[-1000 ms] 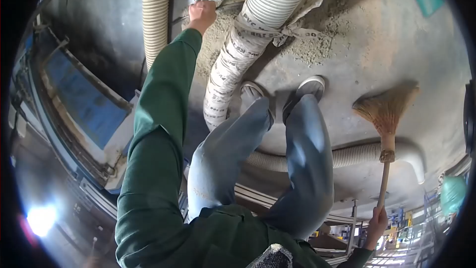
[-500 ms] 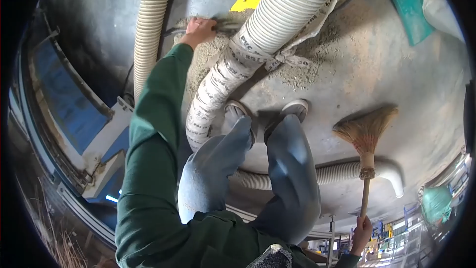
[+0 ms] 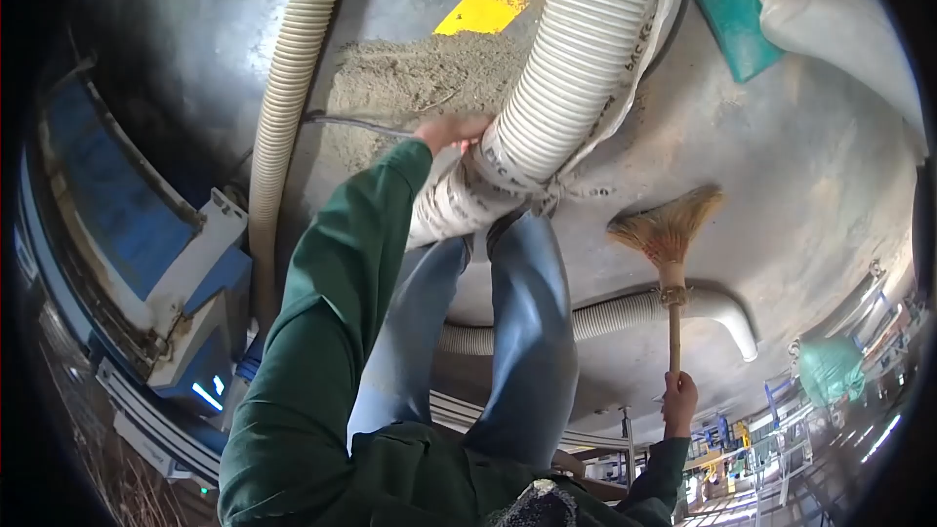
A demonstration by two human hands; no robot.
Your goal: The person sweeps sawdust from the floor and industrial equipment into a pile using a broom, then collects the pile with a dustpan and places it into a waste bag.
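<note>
Corrugated plastic forms the large hose (image 3: 586, 59), which is shown running from the top of the view down to the person's legs, its lower stretch wrapped in printed sacking (image 3: 459, 205).

The left hand (image 3: 451, 129) is seen pressed against the hose's near flank, just where a thin dark cable (image 3: 351, 123) ends and at the lower edge of a heap of sandy grit (image 3: 410, 88). Its fingers are turned away from the camera. Whether they are curled round the cable, hooked on the sacking or merely laid flat cannot be told.

The right hand (image 3: 679, 398) is closed round the top of the handle of a broom (image 3: 669, 234). The broom is held upright, its straw head resting on the concrete floor (image 3: 810, 185), well apart from the grit. A smaller hose (image 3: 625, 312) lies behind the legs.

Risks, as judged:
- The big hose lies touching the feet, so a tug on it could unbalance the bent-over stance.
- The cable could be snagged or strained if it is pulled together with the hose.
- The grit could be scattered wider by a dragged hose.
- The broom, held one-handed at its very end, could tip and slip.
</note>
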